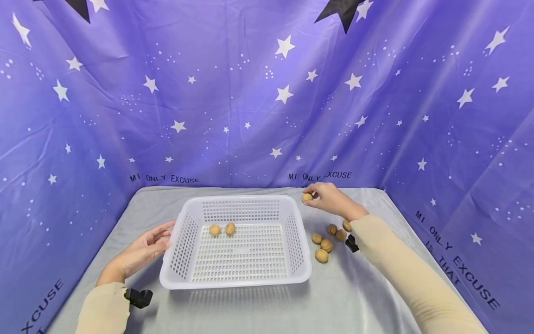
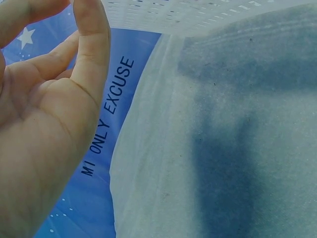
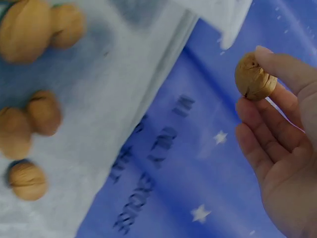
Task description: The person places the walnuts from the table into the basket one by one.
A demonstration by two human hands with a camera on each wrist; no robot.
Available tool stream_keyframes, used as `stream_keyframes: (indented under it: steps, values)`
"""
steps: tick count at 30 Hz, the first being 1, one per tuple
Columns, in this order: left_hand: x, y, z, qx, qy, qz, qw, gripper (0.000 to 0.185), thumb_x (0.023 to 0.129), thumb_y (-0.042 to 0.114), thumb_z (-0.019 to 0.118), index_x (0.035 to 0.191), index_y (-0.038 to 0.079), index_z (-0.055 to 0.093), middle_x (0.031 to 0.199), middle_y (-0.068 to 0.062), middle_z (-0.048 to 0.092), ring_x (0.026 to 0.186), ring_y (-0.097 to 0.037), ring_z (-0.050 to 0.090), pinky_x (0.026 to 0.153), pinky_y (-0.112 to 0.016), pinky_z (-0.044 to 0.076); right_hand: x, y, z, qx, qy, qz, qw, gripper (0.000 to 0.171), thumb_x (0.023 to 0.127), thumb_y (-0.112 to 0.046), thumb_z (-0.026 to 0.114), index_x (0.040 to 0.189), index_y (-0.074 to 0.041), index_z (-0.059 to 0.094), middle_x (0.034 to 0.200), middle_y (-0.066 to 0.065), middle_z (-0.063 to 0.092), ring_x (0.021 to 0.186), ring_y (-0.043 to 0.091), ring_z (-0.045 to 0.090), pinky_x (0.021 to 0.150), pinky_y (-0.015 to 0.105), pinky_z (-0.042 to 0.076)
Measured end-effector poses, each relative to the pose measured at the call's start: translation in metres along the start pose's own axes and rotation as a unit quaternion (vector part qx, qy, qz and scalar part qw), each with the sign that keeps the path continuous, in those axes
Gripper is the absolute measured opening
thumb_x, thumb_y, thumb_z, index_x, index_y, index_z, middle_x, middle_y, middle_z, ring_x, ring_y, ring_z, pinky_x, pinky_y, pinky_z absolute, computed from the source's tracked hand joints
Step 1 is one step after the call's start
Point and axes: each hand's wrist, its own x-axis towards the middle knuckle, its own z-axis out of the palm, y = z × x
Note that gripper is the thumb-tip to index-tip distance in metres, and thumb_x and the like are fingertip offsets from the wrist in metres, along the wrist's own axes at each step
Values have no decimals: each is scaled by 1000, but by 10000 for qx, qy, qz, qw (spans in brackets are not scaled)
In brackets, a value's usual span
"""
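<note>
A white plastic basket (image 1: pixel 235 282) with a slotted bottom and sides sits on the grey cloth. Two walnuts (image 1: pixel 230 228) lie inside it, toward the back left. My left hand (image 1: pixel 139 253) is at the basket's left side, its fingers loosely extended and its fingertips right at the rim. Past the basket's back right corner, my right hand (image 1: pixel 329 198) pinches a walnut (image 3: pixel 255 77) between thumb and fingers, raised over the cloth. Below that hand, several loose walnuts (image 1: pixel 321 255) lie on the cloth to the right of the basket.
A grey cloth (image 1: pixel 233 313) covers the table. Purple-blue curtains (image 1: pixel 233 116) printed with white stars and lettering stand behind it and on both sides. A black wrist camera mount (image 1: pixel 139 298) sits at the left cuff, another (image 1: pixel 352 243) at the right.
</note>
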Motion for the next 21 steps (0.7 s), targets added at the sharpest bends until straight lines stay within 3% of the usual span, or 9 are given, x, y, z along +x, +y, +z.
stream_keyframes:
  steps: [9, 15, 21]
  values:
    - [0, -2, 0, -89, -45, 77, 9999, 65, 102, -5, 49, 155, -10, 11, 138, -14, 49, 119, -14, 59, 99, -27, 49, 30, -51, 6, -208, -323, -611, 9974, 32, 91, -18, 76, 118, -2, 69, 111, 8, 68, 100, 22, 65, 88, 36, 54]
    - [1, -3, 0, -115, -116, 156, 9997, 65, 101, -7, 48, 154, -11, 10, 137, -15, 50, 118, -14, 59, 99, -27, 48, 50, -75, 25, 4, -545, -927, 9942, 28, 91, -14, 75, 115, -1, 69, 106, 5, 68, 99, 20, 64, 87, 33, 54]
    - [1, -3, -1, -37, -105, 132, 9999, 65, 102, -6, 48, 154, -11, 11, 139, -20, 47, 118, -16, 59, 98, -28, 49, 68, -91, 52, 144, -851, -971, 9915, 23, 90, -9, 73, 112, -4, 71, 105, 3, 69, 99, 16, 66, 87, 24, 53]
